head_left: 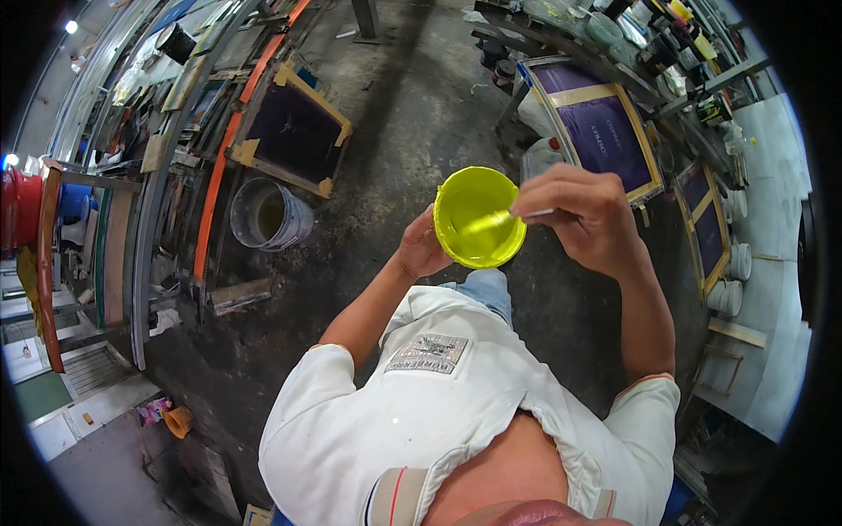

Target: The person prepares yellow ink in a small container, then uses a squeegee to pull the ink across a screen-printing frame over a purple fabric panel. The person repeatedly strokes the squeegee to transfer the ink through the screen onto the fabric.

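A bright yellow tub with glossy yellow paint inside is held up in front of my torso. My left hand grips its left side, fingers partly hidden behind it. At the tub's right side, my right hand pinches a thin stirrer coated in yellow, which slants down into the paint. How much of the stirrer lies under the paint cannot be told.
Printing screens lean at left and right. A pail with cloudy liquid stands on the concrete floor. Racks of frames line the left; a cluttered bench with containers runs along the upper right.
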A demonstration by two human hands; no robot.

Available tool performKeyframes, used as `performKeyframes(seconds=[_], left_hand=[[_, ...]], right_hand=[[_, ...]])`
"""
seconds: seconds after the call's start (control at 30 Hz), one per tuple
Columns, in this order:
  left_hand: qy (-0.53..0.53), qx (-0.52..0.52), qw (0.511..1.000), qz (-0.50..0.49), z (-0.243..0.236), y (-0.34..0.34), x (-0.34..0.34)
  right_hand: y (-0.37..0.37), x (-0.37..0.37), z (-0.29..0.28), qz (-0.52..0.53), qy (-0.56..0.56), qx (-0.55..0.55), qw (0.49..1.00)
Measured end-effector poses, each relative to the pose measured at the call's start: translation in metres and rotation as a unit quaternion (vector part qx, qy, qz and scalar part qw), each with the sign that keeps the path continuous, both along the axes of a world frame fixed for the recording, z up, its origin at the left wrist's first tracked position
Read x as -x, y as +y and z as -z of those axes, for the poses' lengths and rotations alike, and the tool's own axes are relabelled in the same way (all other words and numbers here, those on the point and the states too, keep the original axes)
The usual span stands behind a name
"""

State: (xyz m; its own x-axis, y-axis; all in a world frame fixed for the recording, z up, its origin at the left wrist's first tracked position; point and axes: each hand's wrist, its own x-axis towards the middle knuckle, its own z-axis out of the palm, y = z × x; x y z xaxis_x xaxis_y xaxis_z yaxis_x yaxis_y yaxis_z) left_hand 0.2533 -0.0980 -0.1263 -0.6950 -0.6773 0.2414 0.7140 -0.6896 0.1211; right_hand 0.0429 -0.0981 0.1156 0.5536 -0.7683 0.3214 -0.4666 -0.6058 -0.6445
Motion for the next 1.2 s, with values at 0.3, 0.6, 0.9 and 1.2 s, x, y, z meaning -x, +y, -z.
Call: performKeyframes(seconds=[0.3, 0.6, 0.9, 1.2], left_hand=[[0.008, 0.025, 0.999, -0.037, 0.010, -0.007, -0.006], [-0.065, -0.014, 0.995, -0.079, 0.017, -0.010, 0.021], [-0.023, 0.015, 0.999, 0.033, -0.012, -0.016, 0.039], [-0.095, 0.031, 0.994, 0.049, -0.027, -0.019, 0.108]], right_hand=[[0.010, 0.002, 0.031, 0.128, 0.054, 0.009, 0.990], [0.009, 0.017, 0.087, 0.305, -0.355, -0.356, 0.809], [0.021, 0.030, 0.013, 0.240, -0.017, -0.030, 0.970], [0.038, 0.117, -0.017, 0.179, 0.090, 0.036, 0.979]])
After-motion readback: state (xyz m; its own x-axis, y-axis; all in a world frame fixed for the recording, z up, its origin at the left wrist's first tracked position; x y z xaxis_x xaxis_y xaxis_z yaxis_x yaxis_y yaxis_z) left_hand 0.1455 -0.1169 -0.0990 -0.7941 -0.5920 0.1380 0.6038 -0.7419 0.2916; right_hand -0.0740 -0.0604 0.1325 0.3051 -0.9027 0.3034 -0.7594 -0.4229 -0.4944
